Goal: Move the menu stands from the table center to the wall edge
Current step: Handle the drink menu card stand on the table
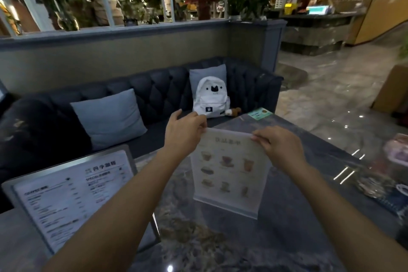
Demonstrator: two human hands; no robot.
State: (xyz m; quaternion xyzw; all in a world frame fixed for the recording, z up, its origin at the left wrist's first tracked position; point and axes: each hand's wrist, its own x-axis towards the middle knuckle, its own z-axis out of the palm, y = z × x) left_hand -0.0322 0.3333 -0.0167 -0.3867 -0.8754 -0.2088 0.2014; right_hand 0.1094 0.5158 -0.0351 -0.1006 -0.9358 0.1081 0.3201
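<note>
Marbled café desk (220, 247) carries a clear acrylic menu stand (229, 172), pinched at its top corners by left hand (183, 132) and right hand (280, 146), likely keeping it upright for carrying.

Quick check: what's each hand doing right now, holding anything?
Left hand: closed, pinching the top left corner of the clear drinks menu stand.
Right hand: closed, pinching the top right corner of the same stand.

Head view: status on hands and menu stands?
Left hand and right hand pinch clear acrylic drinks menu stand top corners. Grey-framed text menu stand untouched, left. Nothing blocking.
</note>
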